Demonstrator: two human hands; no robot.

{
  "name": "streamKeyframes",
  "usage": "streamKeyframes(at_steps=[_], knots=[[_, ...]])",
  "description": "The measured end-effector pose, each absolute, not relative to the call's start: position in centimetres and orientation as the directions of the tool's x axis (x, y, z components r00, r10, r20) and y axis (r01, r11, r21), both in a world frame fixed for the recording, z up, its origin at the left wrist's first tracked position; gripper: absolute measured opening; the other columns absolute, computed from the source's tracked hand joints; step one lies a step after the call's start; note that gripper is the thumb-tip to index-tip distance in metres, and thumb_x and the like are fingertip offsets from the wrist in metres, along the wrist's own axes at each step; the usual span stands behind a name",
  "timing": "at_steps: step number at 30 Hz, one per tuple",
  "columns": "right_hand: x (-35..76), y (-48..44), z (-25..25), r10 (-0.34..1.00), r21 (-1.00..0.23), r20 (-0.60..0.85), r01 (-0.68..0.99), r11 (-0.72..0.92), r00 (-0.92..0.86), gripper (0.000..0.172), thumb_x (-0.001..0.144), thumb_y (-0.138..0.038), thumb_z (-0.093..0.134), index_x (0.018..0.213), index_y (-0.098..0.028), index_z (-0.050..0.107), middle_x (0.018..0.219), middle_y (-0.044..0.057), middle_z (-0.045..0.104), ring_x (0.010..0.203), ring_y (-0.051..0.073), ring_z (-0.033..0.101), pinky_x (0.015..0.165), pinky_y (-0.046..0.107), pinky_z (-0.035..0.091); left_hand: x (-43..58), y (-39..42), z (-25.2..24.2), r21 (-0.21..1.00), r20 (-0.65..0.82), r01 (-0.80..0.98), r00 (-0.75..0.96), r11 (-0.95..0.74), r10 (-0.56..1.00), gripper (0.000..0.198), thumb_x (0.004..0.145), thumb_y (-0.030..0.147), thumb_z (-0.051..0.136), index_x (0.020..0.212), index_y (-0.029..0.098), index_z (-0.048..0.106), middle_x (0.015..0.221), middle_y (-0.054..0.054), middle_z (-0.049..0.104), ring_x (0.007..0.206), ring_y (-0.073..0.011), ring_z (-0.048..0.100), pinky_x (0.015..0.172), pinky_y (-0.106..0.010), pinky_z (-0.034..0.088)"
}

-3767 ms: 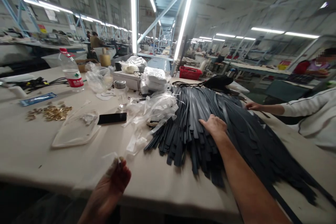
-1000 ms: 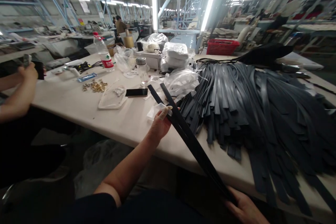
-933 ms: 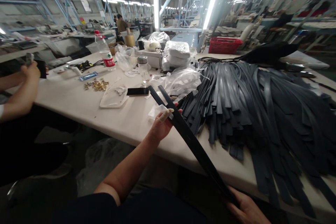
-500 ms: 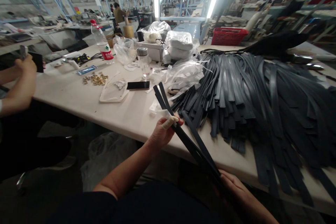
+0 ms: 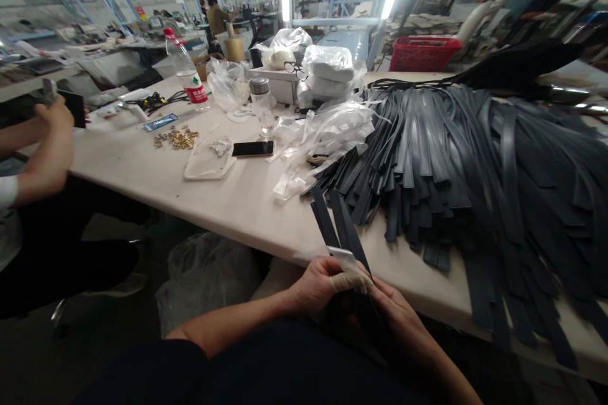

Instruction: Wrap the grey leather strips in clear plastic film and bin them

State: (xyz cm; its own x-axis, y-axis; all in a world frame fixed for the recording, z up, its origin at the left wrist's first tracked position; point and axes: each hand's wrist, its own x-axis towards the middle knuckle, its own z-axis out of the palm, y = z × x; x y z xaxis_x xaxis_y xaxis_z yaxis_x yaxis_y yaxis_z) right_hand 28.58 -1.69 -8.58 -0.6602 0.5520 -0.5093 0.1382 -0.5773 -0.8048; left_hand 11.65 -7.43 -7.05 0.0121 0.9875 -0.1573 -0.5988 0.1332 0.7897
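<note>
Over the table's front edge, a couple of long black straps run through both my hands, their ends pointing up and away. My left hand, its thumb wrapped in pale tape, is closed around them. A small strip of whitish clear plastic lies across the straps at my left fingers. Close beside it, my right hand also grips the straps from the right; its fingertips are partly hidden. To the right spreads a big heap of dark straps, several of them hanging over the front edge.
On the table lie crumpled plastic wrap, a phone, a clear pouch and brass fittings. Behind stand a glass bottle and a red-capped bottle. A co-worker's hand is at the left.
Both hands have come together: my left hand moved down and right along the straps, and my right hand moved up and left to meet it. The strap ends dropped lower.
</note>
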Motion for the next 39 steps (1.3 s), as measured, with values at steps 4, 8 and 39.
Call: streamKeyframes(at_steps=[4, 8, 39], knots=[[28.7, -2.2, -8.3, 0.594, -0.818, -0.460, 0.053, -0.573, -0.660, 0.072, 0.078, -0.075, 0.064, 0.125, -0.021, 0.059, 0.080, 0.005, 0.070, 0.064, 0.019, 0.065, 0.058, 0.028, 0.051, 12.0, -7.5, -6.7, 0.892, -0.147, -0.432, 0.010, 0.137, 0.989, 0.041, 0.068, 0.052, 0.082, 0.087, 0.015, 0.080, 0.079, -0.005, 0.067, 0.053, -0.0093, 0.050, 0.052, -0.025, 0.038], [29.2, -1.9, -8.8, 0.585, -0.880, -0.366, 0.065, -0.470, -0.723, 0.070, 0.069, -0.075, 0.072, 0.107, -0.018, 0.063, 0.063, 0.000, 0.061, 0.046, 0.011, 0.051, 0.045, 0.021, 0.039, 11.4, -7.5, -6.0, 0.906, -0.098, -0.405, 0.080, 0.122, 0.992, 0.041, 0.070, 0.053, 0.081, 0.089, 0.016, 0.080, 0.088, -0.008, 0.071, 0.063, -0.0148, 0.061, 0.063, -0.027, 0.046], [28.9, -1.5, -9.1, 0.731, -0.914, -0.407, 0.237, -0.330, -0.548, 0.055, 0.068, -0.065, 0.079, 0.088, -0.016, 0.066, 0.058, -0.003, 0.053, 0.045, 0.007, 0.040, 0.043, 0.020, 0.030, 8.8, -6.7, -6.8, 0.878, -0.056, -0.478, -0.172, -0.034, 0.983, 0.029, 0.070, 0.043, 0.084, 0.079, 0.016, 0.079, 0.082, -0.003, 0.073, 0.074, -0.0137, 0.064, 0.075, -0.025, 0.048]])
